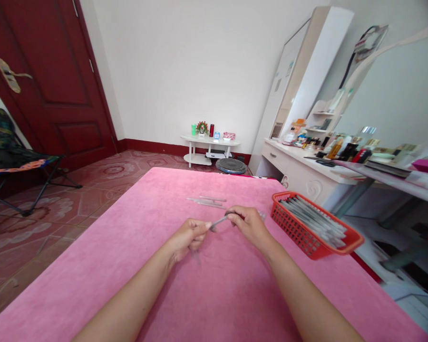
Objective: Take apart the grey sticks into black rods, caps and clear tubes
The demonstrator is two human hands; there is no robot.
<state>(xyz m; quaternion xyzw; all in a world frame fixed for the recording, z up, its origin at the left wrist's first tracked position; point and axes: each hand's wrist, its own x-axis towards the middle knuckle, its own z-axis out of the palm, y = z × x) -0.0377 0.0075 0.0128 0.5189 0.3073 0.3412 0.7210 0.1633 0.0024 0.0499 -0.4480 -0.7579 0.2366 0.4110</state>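
Note:
Both of my hands are closed over the middle of a pink cloth-covered table [135, 266]. My left hand [189, 237] pinches one end of a thin grey pen-like stick [219, 221]. My right hand [248, 223] grips the other end, and a clear tip pokes out past its fingers. A second thin piece hangs down below my left hand. A few similar clear and grey sticks [207, 201] lie on the cloth just beyond my hands.
A red plastic basket [308, 240] full of grey sticks stands at the right of the table. Beyond it is a white dressing table [299, 166] with cosmetics and a mirror. A small white side table [209, 142], a dark red door [50, 71] and a folding chair [10, 156] are further off.

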